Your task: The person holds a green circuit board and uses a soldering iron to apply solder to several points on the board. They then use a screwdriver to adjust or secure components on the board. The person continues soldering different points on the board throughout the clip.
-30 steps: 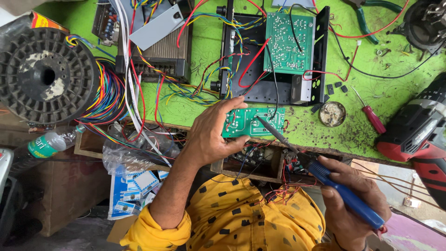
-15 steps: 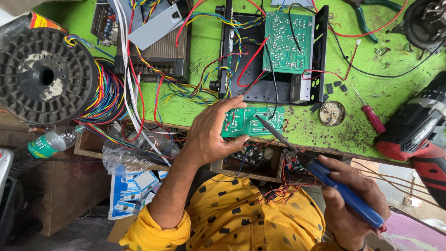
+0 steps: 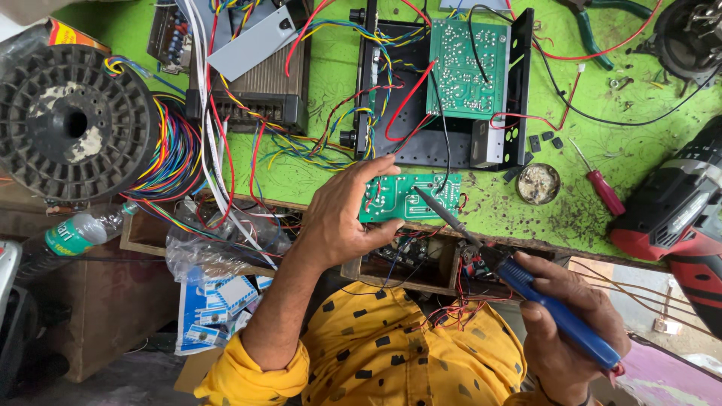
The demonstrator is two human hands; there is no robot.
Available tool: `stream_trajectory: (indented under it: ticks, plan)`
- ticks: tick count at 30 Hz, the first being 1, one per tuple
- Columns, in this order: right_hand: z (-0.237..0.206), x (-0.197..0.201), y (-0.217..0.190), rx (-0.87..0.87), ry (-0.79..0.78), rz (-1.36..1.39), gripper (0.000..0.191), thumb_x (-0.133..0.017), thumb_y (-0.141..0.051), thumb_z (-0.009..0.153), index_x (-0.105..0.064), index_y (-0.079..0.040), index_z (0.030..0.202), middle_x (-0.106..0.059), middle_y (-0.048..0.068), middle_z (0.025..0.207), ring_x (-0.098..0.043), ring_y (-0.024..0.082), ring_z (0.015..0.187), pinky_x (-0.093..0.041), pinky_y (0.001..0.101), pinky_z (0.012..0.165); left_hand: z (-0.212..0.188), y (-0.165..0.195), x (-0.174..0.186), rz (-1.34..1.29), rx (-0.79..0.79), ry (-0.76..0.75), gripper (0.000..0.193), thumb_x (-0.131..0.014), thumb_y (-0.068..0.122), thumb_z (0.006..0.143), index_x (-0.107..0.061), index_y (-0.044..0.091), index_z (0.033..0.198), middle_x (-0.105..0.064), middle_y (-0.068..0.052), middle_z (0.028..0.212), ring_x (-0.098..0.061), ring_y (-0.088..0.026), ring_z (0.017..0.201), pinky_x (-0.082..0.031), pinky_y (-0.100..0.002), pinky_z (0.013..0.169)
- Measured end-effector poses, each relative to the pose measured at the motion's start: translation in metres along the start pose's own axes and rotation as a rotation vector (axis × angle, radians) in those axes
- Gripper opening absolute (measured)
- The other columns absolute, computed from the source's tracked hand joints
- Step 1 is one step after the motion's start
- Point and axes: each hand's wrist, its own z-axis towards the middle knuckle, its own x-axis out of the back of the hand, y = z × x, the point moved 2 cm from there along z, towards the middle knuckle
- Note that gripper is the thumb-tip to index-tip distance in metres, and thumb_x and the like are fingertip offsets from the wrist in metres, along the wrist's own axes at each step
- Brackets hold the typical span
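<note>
My left hand [image 3: 342,214] grips a small green circuit board [image 3: 410,197] at the near edge of the green workbench [image 3: 331,90], thumb and fingers on the board's left end. A blue-handled soldering iron [image 3: 526,297] is held in my right hand [image 3: 568,331]. Its dark tip rests on the middle of the small board. Coloured wires run from the board down to an open wooden drawer [image 3: 410,263] under the bench edge.
A black chassis with a larger green board [image 3: 466,71] lies beyond the small one. Around it are a black wire spool [image 3: 71,124], a heat-sinked amplifier [image 3: 256,83], a flux tin [image 3: 538,183], a red screwdriver [image 3: 602,188], green pliers [image 3: 602,26] and a red cordless drill [image 3: 681,218].
</note>
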Motion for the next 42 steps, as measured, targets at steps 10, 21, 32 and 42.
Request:
stream_trajectory:
  ticks: [10,21,32,42]
  plan:
    - [0.036,0.029,0.025,0.059,0.082,-0.054,0.037,-0.076,-0.034,0.111,-0.060,-0.002,0.106,-0.073,0.022,0.116,-0.076,0.024,0.109,-0.060,0.0330,0.105,0.034,-0.002,-0.018,0.002,-0.004,0.019,0.082,-0.085,0.025,0.079,-0.043,0.008,0.148,-0.067,-0.008,0.136,-0.064,-0.032,0.128,-0.049,-0.044,0.111]
    - [-0.003,0.178,0.130,-0.121,0.219,-0.101,0.048,-0.044,-0.037,0.124,-0.052,0.011,0.123,-0.058,0.024,0.124,-0.062,0.023,0.087,-0.053,0.0313,0.083,0.032,-0.002,-0.035,0.000,-0.019,0.042,0.084,-0.088,0.022,0.078,-0.044,0.007,0.148,-0.067,-0.008,0.135,-0.065,-0.031,0.126,-0.051,-0.044,0.108]
    - [0.060,0.103,0.026,0.088,0.221,-0.098,0.040,-0.063,-0.031,0.119,-0.049,0.007,0.117,-0.066,0.028,0.114,-0.069,0.030,0.088,-0.061,0.0354,0.077,0.049,0.018,0.030,-0.038,-0.067,0.082,0.085,-0.089,0.017,0.076,-0.044,0.003,0.146,-0.069,-0.014,0.131,-0.068,-0.034,0.121,-0.053,-0.044,0.105]
    - [0.067,0.111,0.029,0.075,0.209,-0.137,0.044,-0.068,-0.033,0.120,-0.047,0.006,0.116,-0.068,0.027,0.113,-0.069,0.027,0.085,-0.060,0.0333,0.076,0.051,0.024,0.021,-0.015,-0.083,0.087,0.084,-0.089,0.017,0.077,-0.043,0.003,0.146,-0.069,-0.014,0.131,-0.067,-0.035,0.122,-0.052,-0.045,0.106]
